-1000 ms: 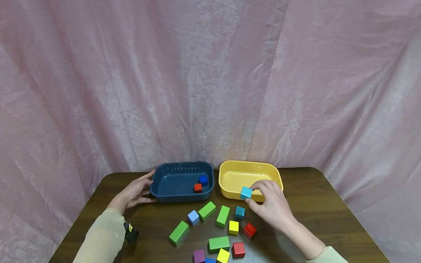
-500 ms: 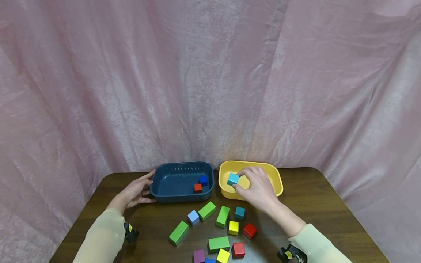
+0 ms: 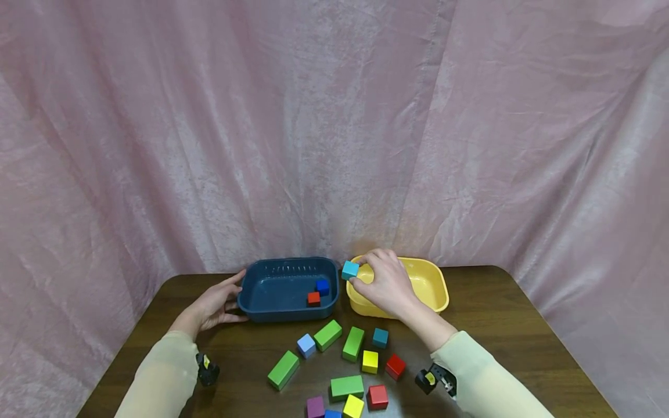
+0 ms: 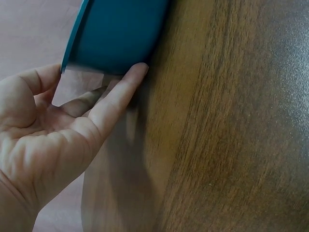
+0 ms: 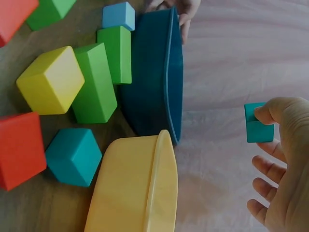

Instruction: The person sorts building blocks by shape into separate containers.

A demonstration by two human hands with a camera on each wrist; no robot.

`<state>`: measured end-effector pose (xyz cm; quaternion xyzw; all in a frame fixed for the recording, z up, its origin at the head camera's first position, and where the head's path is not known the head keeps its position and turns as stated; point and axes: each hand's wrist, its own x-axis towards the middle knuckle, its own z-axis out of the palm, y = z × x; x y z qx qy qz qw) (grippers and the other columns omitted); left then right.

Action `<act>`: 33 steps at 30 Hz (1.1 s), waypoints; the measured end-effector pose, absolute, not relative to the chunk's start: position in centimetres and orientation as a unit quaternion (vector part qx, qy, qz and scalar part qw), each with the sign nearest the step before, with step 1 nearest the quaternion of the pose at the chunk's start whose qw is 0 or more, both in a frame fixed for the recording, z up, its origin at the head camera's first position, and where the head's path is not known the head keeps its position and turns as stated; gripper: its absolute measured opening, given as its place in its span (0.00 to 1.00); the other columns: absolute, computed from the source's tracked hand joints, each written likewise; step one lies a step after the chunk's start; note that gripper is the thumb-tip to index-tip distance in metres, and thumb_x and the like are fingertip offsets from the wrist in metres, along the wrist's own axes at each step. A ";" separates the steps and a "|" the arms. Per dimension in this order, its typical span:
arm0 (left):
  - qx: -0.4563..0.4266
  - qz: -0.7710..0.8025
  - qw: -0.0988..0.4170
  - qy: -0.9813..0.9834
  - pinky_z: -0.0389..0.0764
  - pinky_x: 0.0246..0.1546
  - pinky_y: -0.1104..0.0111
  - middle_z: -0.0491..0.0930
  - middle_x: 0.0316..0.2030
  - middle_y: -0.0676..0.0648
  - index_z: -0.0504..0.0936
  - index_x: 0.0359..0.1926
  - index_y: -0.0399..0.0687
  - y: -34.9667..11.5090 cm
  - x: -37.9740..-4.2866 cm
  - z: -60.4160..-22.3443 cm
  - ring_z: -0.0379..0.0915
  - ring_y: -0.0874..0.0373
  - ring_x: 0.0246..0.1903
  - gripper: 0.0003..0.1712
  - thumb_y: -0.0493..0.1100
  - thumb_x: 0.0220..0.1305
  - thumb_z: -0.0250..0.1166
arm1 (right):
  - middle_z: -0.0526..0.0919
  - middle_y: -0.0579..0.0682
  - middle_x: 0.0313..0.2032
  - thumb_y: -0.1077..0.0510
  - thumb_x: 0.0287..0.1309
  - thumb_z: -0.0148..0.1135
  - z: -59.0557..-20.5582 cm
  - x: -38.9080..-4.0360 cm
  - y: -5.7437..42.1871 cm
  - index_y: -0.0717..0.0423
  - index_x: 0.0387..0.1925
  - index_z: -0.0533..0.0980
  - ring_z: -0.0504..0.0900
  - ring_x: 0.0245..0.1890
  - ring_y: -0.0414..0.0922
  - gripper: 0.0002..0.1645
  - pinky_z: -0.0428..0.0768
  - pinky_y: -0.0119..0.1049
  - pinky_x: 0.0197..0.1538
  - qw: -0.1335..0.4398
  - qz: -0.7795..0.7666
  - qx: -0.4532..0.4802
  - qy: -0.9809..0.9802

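My right hand (image 3: 388,283) pinches a light-blue cube (image 3: 350,270) between thumb and forefinger, its other fingers loosely bent. In the head view the cube overlaps the left rim of the yellow bin (image 3: 436,290), beside the gap between the bins; in the right wrist view the cube (image 5: 259,130) hangs clear of both. My left hand (image 3: 216,302) touches the left end of the dark-blue bin (image 3: 287,314), fingers spread. In the left wrist view one straight digit reaches the bin's lower edge. Inside the dark-blue bin lie a blue cube (image 3: 322,287) and a red cube (image 3: 313,299).
In front of the bins several blocks lie scattered on the wooden table (image 3: 502,331): green bars (image 3: 284,370), yellow cubes (image 3: 370,361), red cubes (image 3: 395,367), a teal cube (image 3: 380,338), a pale-blue cube (image 3: 306,345) and a purple cube (image 3: 315,406). A pink curtain (image 3: 334,128) hangs behind.
My right hand has carried the light-blue cube leftward and farther back, from the yellow bin's front edge across to its left rim. The left hand has stayed at the dark-blue bin.
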<state>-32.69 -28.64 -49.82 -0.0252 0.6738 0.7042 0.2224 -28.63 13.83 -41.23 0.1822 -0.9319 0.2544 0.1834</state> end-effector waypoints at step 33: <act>-0.028 0.705 0.223 0.673 0.78 0.54 0.39 0.41 0.78 0.27 0.38 0.83 0.67 -28.7 -32.8 -50.2 0.55 0.29 0.71 0.38 0.41 0.82 0.41 | 0.80 0.48 0.55 0.39 0.59 0.69 -42.9 -32.2 6.6 0.47 0.47 0.84 0.70 0.57 0.51 0.22 0.72 0.47 0.57 0.110 0.187 0.170 -0.961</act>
